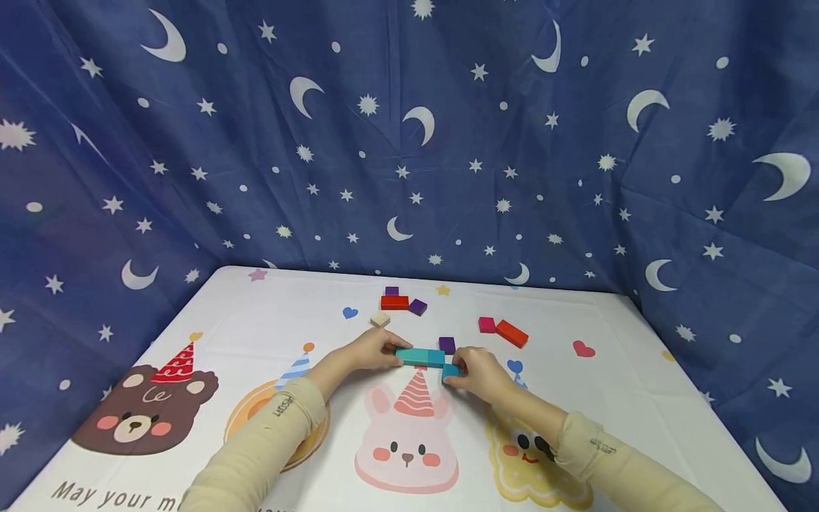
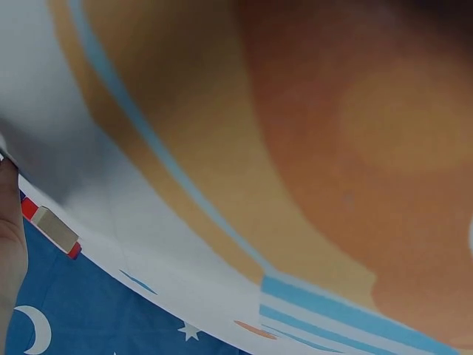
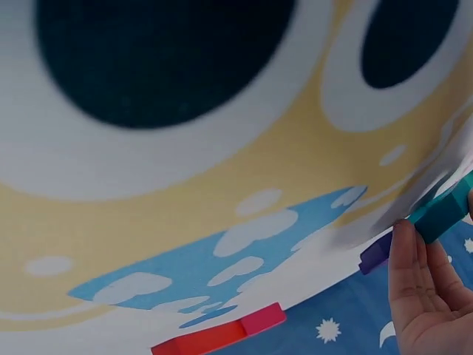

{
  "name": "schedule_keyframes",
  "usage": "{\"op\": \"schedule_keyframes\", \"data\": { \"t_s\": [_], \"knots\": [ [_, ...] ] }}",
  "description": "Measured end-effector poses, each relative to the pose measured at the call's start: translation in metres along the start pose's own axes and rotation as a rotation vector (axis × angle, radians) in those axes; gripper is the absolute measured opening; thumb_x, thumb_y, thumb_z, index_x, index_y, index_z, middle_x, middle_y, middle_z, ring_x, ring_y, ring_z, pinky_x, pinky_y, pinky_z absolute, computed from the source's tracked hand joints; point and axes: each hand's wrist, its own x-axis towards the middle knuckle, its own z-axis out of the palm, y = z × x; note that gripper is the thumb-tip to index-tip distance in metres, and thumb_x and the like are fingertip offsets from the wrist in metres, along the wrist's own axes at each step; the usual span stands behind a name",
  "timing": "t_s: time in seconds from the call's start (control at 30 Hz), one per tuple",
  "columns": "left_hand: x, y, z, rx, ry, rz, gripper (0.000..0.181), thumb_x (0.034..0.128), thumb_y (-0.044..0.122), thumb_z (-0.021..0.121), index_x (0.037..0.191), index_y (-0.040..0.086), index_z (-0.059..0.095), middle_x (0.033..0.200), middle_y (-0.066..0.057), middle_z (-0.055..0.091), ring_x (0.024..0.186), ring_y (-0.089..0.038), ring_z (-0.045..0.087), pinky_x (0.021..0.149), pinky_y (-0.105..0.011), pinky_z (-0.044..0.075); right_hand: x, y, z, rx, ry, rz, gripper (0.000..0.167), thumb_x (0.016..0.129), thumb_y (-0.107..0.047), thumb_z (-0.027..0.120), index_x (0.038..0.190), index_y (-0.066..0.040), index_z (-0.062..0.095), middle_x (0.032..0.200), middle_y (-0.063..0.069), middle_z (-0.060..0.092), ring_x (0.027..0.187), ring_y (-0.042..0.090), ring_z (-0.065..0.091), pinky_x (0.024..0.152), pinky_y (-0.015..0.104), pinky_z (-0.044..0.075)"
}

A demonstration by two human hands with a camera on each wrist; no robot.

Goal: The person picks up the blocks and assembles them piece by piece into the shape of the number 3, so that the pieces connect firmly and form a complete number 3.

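Note:
In the head view, a long teal block (image 1: 411, 357) and a small blue-teal block (image 1: 436, 358) lie end to end on the table. My left hand (image 1: 374, 350) pinches the left end of the long one between thumb and fingers. Just right of that row, my right hand (image 1: 481, 375) holds another small blue-teal block (image 1: 451, 373) by its right side, slightly nearer than the row. A purple block (image 1: 446, 345) lies right behind the row. The left wrist view catches only part of the left hand (image 2: 10, 237); its fingertips are out of frame.
Farther back sit a beige block (image 1: 380, 319), a red block (image 1: 394, 303) and two purple blocks (image 1: 418, 307). To the right, a pink block (image 1: 487, 325) touches an orange-red block (image 1: 512, 333). A starry blue curtain (image 1: 448, 178) stands behind the white printed tablecloth (image 1: 557, 313).

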Motion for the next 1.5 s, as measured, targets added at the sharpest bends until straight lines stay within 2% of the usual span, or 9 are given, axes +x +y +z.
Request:
{"op": "schedule_keyframes", "data": {
  "t_s": [0.3,0.53,0.8,1.23,1.5],
  "knots": [
    [0.0005,0.0007,-0.0010,-0.006,-0.003,0.003,0.033,0.0831,0.009,0.070,0.116,0.007,0.067,0.113,-0.010,0.069,0.091,-0.014,0.062,0.091,-0.034,0.051,0.0042,-0.0026,0.0014,-0.015,-0.017,-0.023,0.025,0.070,-0.018,0.083,0.081,-0.003,0.065,0.066,0.001,0.052,0.061,0.010,0.043,0.055,0.017,0.038],
    [-0.0001,0.0026,-0.0018,-0.012,0.000,-0.005,0.033,0.0832,0.009,0.070,0.116,0.006,0.067,0.113,-0.010,0.069,0.092,-0.015,0.063,0.091,-0.034,0.051,0.0028,-0.0049,0.0020,-0.042,-0.027,-0.012,0.029,0.070,-0.020,0.083,0.083,-0.004,0.064,0.068,0.000,0.053,0.064,0.010,0.044,0.057,0.018,0.041],
    [0.0006,0.0030,-0.0028,-0.009,0.002,-0.035,0.034,0.0832,0.009,0.070,0.117,0.008,0.067,0.114,-0.010,0.068,0.092,-0.015,0.062,0.093,-0.035,0.050,0.0050,-0.0061,0.0025,-0.066,-0.065,0.007,0.037,0.069,-0.023,0.084,0.092,-0.004,0.062,0.072,0.000,0.056,0.065,0.011,0.047,0.060,0.018,0.045],
    [-0.0002,-0.0002,-0.0004,-0.015,0.000,0.003,0.033,0.0830,0.009,0.070,0.116,0.007,0.068,0.112,-0.010,0.069,0.089,-0.013,0.062,0.090,-0.031,0.052,0.0043,-0.0045,0.0041,-0.075,-0.094,0.005,0.031,0.071,-0.016,0.082,0.089,-0.003,0.061,0.074,0.001,0.054,0.068,0.012,0.046,0.063,0.019,0.046],
    [-0.0006,0.0006,-0.0004,-0.017,-0.004,-0.016,0.033,0.0832,0.009,0.070,0.116,0.007,0.067,0.113,-0.010,0.069,0.089,-0.013,0.061,0.091,-0.033,0.051,0.0040,-0.0054,0.0036,-0.074,-0.104,-0.006,0.031,0.071,-0.017,0.082,0.091,-0.003,0.061,0.076,0.001,0.056,0.069,0.012,0.046,0.064,0.020,0.047]
  ]
}}
